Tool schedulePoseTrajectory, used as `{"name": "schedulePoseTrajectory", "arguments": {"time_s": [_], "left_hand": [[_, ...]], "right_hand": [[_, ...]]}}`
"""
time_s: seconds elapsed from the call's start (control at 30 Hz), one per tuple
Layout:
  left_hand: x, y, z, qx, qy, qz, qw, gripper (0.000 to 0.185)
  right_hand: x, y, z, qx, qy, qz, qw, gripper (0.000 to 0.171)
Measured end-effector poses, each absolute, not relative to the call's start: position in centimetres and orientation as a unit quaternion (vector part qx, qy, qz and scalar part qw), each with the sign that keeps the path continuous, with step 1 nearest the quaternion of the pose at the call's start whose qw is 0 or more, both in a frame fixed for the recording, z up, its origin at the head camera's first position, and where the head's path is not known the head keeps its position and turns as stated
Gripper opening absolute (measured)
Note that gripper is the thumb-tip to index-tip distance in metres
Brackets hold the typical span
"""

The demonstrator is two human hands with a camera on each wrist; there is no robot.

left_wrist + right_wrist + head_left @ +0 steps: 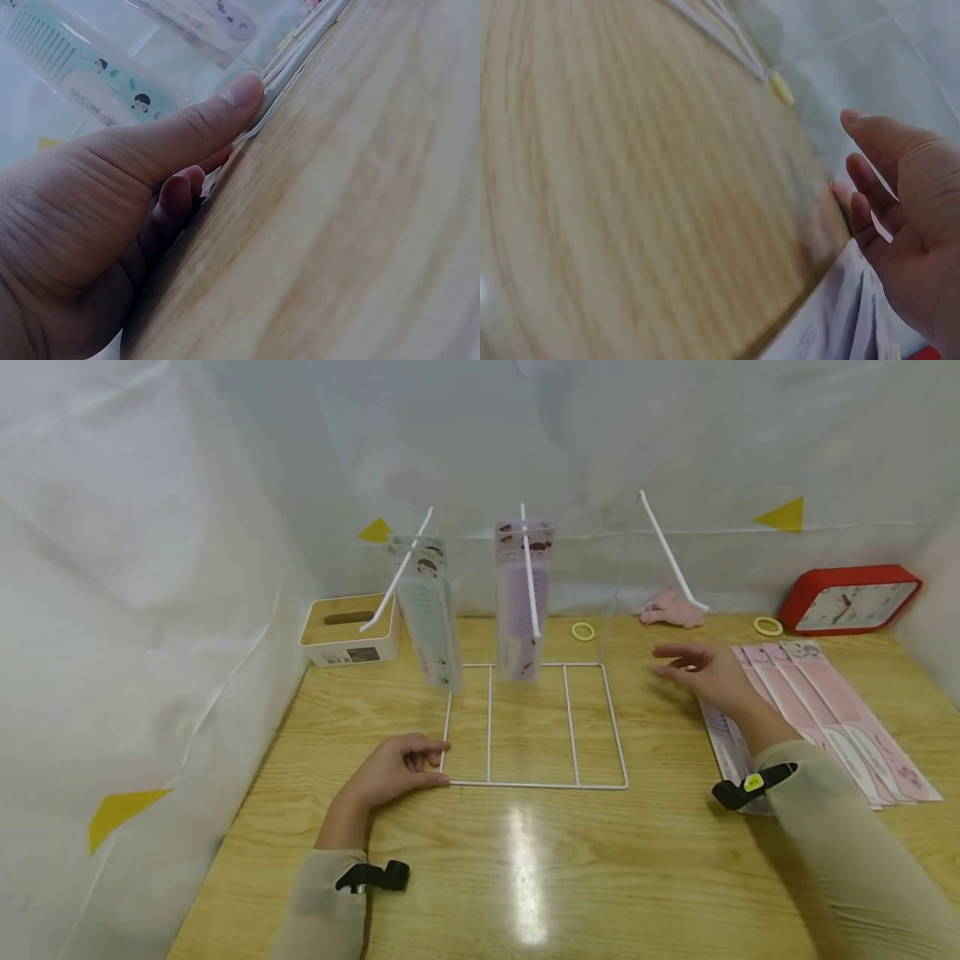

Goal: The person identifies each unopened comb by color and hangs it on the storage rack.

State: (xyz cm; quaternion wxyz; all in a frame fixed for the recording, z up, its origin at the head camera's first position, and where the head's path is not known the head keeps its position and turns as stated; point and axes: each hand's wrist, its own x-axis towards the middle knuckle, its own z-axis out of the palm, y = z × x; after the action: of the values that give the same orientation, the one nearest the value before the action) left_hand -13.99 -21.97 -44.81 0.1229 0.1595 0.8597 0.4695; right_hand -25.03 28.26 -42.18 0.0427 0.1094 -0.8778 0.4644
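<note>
My left hand (396,770) pinches the front left corner of a white wire display rack (517,785) standing on the table; in the left wrist view the thumb (244,91) presses on the wire. A packaged green plastic comb (427,610) hangs from the rack's left prong, and a packaged purple comb (521,602) from the middle one. To the right, my right hand (708,675) holds nothing, its fingers loosely bent. It hovers by the upper left end of several pink and purple comb packs (840,718) spread on the table.
The rack's right prong (671,552) juts toward me. At the back stand a tissue box (348,643) on the left and a red clock (851,602) on the right. Between them lie two yellow rings (582,632) and a pink cloth item (672,609).
</note>
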Motion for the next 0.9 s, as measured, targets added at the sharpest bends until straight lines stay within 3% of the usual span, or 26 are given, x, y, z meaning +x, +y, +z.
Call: {"name": "schedulePoseTrajectory", "arguments": {"time_s": [0.33, 0.57, 0.9], "left_hand": [[-14.0, -21.9, -45.0, 0.154, 0.862, 0.468, 0.120, 0.048], [-13.2, -21.0, -42.8, 0.154, 0.864, 0.464, 0.124, 0.046], [-14.0, -21.8, -45.0, 0.152, 0.863, 0.465, 0.124, 0.048]], "right_hand": [[-25.4, 30.7, -43.0, 0.039, -0.916, 0.397, 0.041, 0.043], [-26.4, 32.1, -42.1, 0.015, -0.925, 0.379, -0.029, 0.053], [-27.1, 32.8, -42.0, 0.042, -0.943, 0.326, -0.059, 0.056]]}}
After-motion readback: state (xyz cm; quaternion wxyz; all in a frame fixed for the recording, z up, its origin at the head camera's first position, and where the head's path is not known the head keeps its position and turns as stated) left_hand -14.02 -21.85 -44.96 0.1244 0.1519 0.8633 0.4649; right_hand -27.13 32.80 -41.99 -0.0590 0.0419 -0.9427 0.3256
